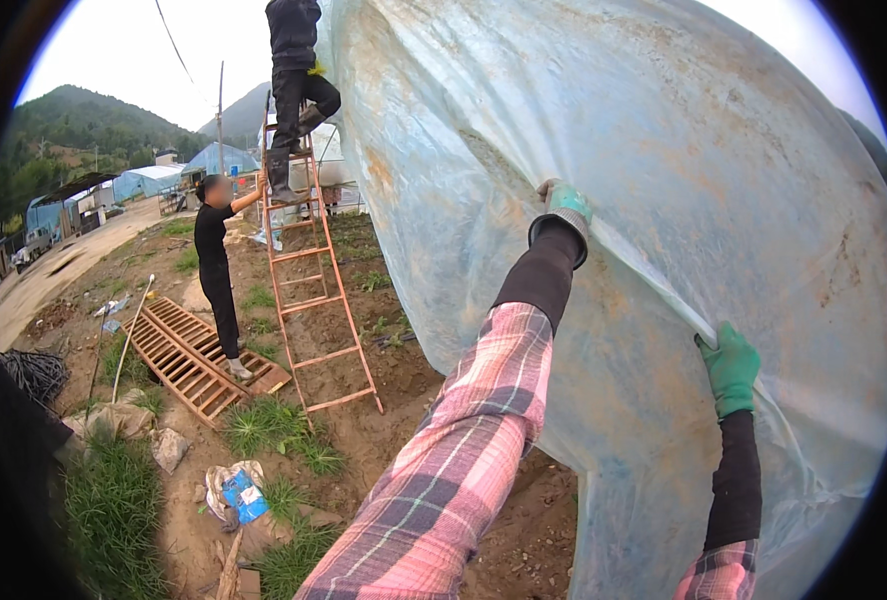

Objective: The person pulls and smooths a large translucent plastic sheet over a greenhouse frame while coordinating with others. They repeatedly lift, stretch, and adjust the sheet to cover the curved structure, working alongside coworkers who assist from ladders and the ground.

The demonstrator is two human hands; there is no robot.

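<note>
A large, cloudy plastic sheet point(683, 150), smeared with dirt, hangs across the right half of the view. My left hand point(566, 203), in a green and grey glove, reaches up and is closed on a gathered fold of it. Lower and to the right, my right hand point(731, 368) in a green glove grips the same fold. Between both hands the fold runs taut in a slanting ridge. Below them the sheet drapes loosely, and its lower left edge hangs over bare soil. The fingertips of both hands are partly hidden by the plastic.
A person in dark clothes point(293, 90) stands high on an orange ladder point(318, 290); another person in black point(215, 260) steadies it. Wooden slatted frames point(178, 350) lie on the ground. Nearer are grass tufts point(113, 510), a blue and white bag point(243, 497) and coiled black tubing point(33, 378).
</note>
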